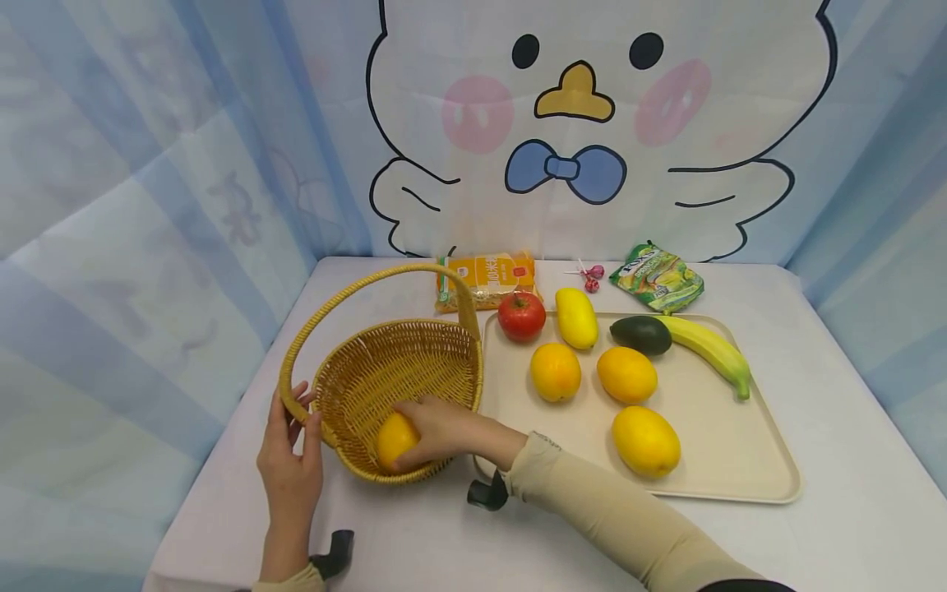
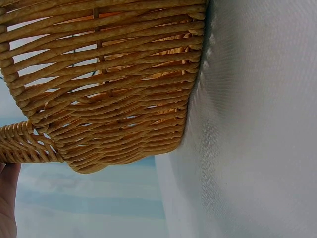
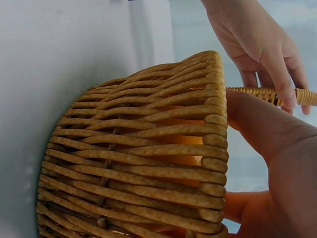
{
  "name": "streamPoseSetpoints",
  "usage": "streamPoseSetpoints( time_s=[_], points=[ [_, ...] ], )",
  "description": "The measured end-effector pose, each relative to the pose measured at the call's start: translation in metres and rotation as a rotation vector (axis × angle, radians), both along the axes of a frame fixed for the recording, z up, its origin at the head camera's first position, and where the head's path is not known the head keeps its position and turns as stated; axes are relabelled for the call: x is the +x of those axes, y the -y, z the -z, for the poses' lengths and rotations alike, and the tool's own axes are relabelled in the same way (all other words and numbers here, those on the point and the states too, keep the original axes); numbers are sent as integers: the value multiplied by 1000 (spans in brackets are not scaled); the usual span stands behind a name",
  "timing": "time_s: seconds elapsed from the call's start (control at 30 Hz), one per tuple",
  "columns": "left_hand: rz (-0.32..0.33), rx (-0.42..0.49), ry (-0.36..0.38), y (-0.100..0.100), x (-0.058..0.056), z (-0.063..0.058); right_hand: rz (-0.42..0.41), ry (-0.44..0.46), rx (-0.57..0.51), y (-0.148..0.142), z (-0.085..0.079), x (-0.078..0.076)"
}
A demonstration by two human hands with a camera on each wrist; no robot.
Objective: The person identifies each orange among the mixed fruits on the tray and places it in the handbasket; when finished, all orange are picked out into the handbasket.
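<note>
In the head view a woven wicker basket point(image 1: 392, 349) stands on the left part of the table, its tall handle point(image 1: 468, 311) arching over it. My left hand point(image 1: 291, 473) holds the foot of that handle between thumb and fingers; the right wrist view also catches this left hand point(image 3: 262, 42). Inside the basket, close to the near wall, my right hand point(image 1: 447, 429) has its fingers and thumb around an orange point(image 1: 395, 440). Through the weave, a bit of the orange point(image 3: 190, 145) glows in the right wrist view, while the rim hides the right fingertips there.
A beige tray point(image 1: 710, 444) right of the basket bears a red apple-like fruit point(image 1: 521, 316), a mango point(image 1: 576, 317), several orange and yellow fruits, a dark green avocado point(image 1: 640, 335) and a banana point(image 1: 706, 349). Behind lie a grain bag point(image 1: 488, 281), lollipops point(image 1: 592, 278) and a green packet point(image 1: 658, 278).
</note>
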State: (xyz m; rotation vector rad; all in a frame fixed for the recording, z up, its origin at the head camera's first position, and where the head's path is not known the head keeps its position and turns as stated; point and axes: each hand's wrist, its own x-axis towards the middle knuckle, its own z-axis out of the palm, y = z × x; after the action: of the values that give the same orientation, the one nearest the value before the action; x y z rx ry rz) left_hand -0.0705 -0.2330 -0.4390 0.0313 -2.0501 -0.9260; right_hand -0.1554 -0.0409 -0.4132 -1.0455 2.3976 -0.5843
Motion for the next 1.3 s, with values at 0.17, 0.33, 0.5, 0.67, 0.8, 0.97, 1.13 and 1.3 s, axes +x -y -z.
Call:
streamPoseSetpoints(
  time_s=[0.17,0.33,0.5,0.67,0.8,0.97,1.13,1.3],
  points=[
    [5,-8,-12,0,0,0,5,17,-2,0,-1,0],
    [2,-10,-8,1,0,0,5,32,-16,0,-2,0],
    [3,0,-4,0,0,0,-1,39,-32,-2,-5,-2],
    [1,6,-3,0,0,0,-3,28,-40,-4,-10,-6],
    [1,10,-1,-1,1,0,-2,15,-38,-4,-11,-7],
    [-1,13,1,0,1,1,3,9,-45,-5,-12,-8],
    [1,7,-5,0,0,1,2,5,-64,-8,-16,-9],
    [5,-3,-19,1,-1,1,9,-3,-77,-13,-20,-11]
  ],
)
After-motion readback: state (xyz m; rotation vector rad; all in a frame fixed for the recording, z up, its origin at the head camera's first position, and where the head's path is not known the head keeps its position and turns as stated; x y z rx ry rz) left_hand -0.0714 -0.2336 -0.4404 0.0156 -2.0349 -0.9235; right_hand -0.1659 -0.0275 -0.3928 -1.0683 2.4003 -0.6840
